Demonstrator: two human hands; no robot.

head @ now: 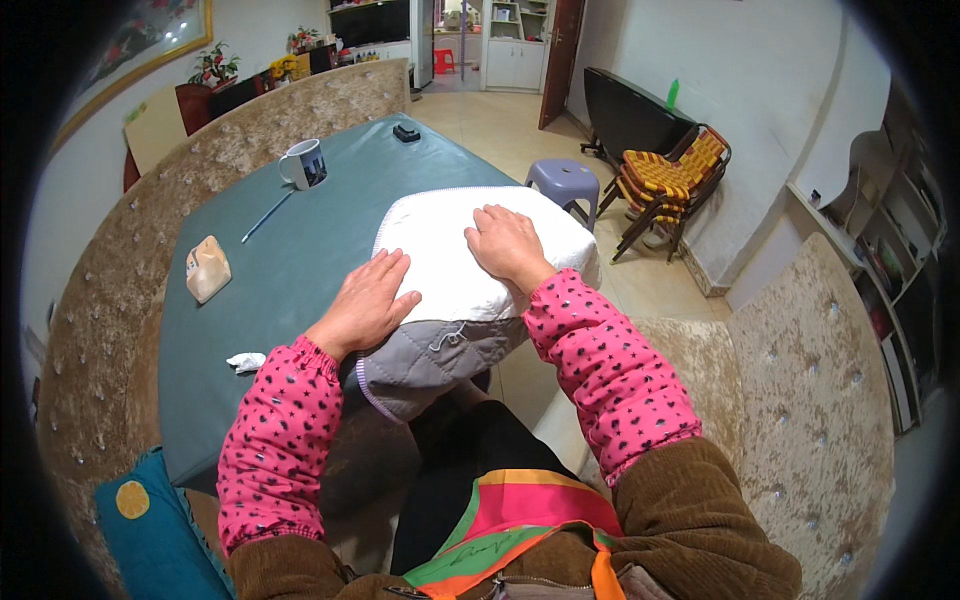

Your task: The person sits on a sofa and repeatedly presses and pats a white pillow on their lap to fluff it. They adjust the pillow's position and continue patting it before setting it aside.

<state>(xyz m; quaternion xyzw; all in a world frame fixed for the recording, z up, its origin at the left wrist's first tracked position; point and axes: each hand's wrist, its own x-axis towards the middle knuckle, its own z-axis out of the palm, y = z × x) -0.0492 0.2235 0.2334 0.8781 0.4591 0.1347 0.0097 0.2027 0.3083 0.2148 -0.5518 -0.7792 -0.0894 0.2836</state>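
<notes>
A white cloth pad (442, 225) with a stitched edge lies over the corner of the table, and its quilted grey part (427, 360) hangs over the near edge, with a loose white string on it. My left hand (367, 300) rests palm down on the pad's left edge, fingers slightly apart. My right hand (508, 246) presses flat on the pad's upper right part, its fingers close together. Neither hand is closed around the fabric. What lies beneath the pad is hidden.
The green-covered table (322, 247) bears a mug (307, 163), a pen (268, 216), a tissue pack (208, 270), a crumpled white tissue (246, 363) and a small black object (406, 133). A curved padded bench (105, 292) borders it. A purple stool (564, 180) stands beyond the pad.
</notes>
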